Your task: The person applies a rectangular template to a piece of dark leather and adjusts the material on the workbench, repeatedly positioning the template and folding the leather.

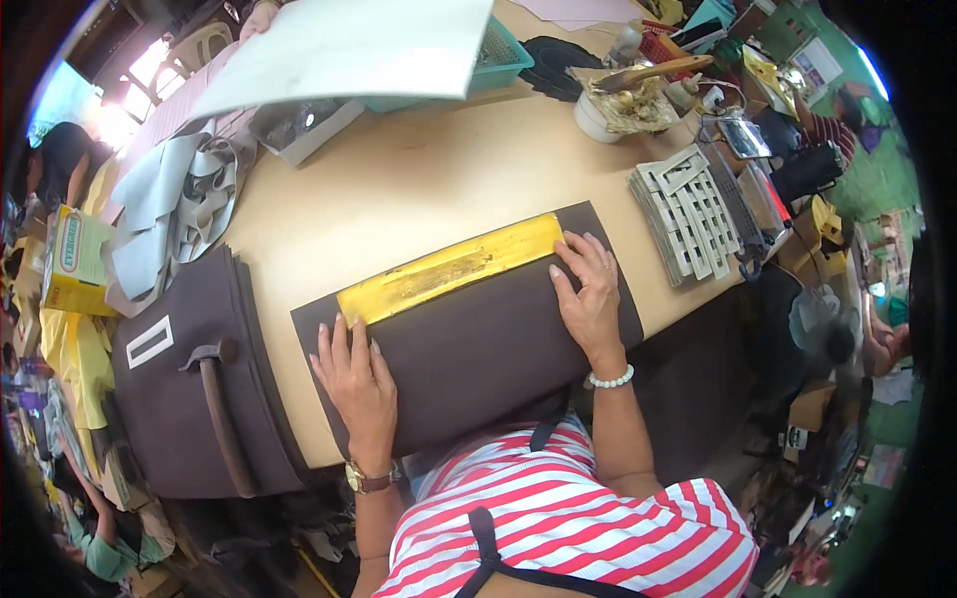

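Observation:
A dark brown sheet [478, 364] lies at the table's front edge, partly overhanging it. Along its far side rests a long yellow strip [439, 271] with brown smudges on its middle. My left hand [357, 384] lies with fingers stretched out on the sheet, fingertips at the strip's left end. At the opposite end, my right hand [590, 304] has its fingers extended, the tips touching the strip and the sheet beside it. Both hands press from above and grasp nothing.
On the left, a hammer [221, 409] and a white rectangular frame [150, 341] lie on stacked dark sheets [159, 439]. Grey scraps [164, 189] sit behind. A person's hand [259, 18] holds a white board [369, 50]. Right are a brush-topped pot [596, 122] and slatted pale pieces [688, 214].

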The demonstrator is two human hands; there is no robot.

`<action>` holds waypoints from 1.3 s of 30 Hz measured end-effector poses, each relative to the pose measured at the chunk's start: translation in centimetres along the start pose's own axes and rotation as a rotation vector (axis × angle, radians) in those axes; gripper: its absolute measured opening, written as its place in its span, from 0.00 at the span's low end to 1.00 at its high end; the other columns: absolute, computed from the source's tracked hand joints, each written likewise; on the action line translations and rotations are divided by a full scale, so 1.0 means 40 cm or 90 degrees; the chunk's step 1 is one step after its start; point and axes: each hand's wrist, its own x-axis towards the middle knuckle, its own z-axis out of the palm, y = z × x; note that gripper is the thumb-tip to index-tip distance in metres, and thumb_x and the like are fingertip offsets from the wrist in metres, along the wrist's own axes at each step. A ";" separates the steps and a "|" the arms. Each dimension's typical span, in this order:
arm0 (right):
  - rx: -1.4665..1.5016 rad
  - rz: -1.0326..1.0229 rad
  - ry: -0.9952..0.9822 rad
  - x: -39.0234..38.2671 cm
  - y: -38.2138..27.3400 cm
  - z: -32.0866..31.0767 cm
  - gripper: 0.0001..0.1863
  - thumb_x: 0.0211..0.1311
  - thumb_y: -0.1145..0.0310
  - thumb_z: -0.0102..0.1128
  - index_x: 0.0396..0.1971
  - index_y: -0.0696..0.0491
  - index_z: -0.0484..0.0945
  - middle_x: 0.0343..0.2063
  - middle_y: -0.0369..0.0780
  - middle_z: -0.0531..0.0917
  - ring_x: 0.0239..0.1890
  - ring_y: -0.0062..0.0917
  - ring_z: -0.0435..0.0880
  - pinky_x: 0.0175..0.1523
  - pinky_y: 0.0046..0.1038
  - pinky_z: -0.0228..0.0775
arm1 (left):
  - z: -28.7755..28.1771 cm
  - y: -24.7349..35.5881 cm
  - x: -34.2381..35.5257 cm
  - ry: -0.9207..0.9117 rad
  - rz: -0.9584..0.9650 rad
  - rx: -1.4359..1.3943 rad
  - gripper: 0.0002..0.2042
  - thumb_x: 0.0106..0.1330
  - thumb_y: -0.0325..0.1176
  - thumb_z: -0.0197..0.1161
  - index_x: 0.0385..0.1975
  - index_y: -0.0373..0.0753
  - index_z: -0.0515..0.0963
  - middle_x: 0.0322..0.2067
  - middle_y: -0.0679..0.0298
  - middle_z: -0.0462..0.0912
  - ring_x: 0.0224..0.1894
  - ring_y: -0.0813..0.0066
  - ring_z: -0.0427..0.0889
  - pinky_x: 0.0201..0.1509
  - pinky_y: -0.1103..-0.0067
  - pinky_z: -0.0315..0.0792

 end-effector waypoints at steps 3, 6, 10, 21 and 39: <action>-0.002 0.007 -0.005 0.000 -0.002 -0.002 0.16 0.55 0.69 0.59 0.45 0.56 0.79 0.51 0.42 0.76 0.58 0.41 0.68 0.65 0.43 0.52 | -0.005 0.004 0.002 -0.020 -0.013 -0.014 0.19 0.65 0.27 0.53 0.56 0.37 0.71 0.59 0.51 0.68 0.65 0.49 0.59 0.66 0.53 0.50; -0.004 0.008 -0.005 0.001 0.001 -0.003 0.17 0.56 0.69 0.59 0.45 0.56 0.79 0.51 0.42 0.76 0.59 0.41 0.67 0.65 0.44 0.52 | -0.001 0.003 0.001 -0.015 -0.008 -0.012 0.19 0.64 0.27 0.53 0.56 0.37 0.70 0.59 0.51 0.67 0.65 0.49 0.59 0.66 0.53 0.50; -0.020 -0.001 -0.008 0.002 -0.001 0.000 0.17 0.55 0.68 0.59 0.45 0.56 0.79 0.52 0.42 0.76 0.59 0.41 0.67 0.65 0.44 0.52 | -0.001 0.000 -0.001 -0.009 -0.008 -0.016 0.18 0.65 0.27 0.53 0.55 0.38 0.71 0.59 0.51 0.68 0.65 0.50 0.60 0.66 0.53 0.50; -0.061 -0.049 -0.024 0.003 -0.005 0.006 0.16 0.56 0.68 0.60 0.45 0.52 0.80 0.53 0.43 0.76 0.60 0.43 0.67 0.65 0.43 0.52 | -0.007 -0.002 0.005 0.009 -0.003 -0.031 0.17 0.63 0.27 0.55 0.53 0.38 0.74 0.56 0.52 0.69 0.63 0.48 0.62 0.65 0.53 0.53; -0.204 -0.142 -0.054 0.043 -0.027 -0.007 0.11 0.57 0.65 0.59 0.34 0.57 0.81 0.46 0.41 0.80 0.54 0.40 0.71 0.59 0.46 0.57 | -0.030 0.009 0.042 -0.108 0.128 0.161 0.22 0.56 0.27 0.54 0.53 0.31 0.71 0.57 0.51 0.67 0.64 0.52 0.60 0.64 0.51 0.55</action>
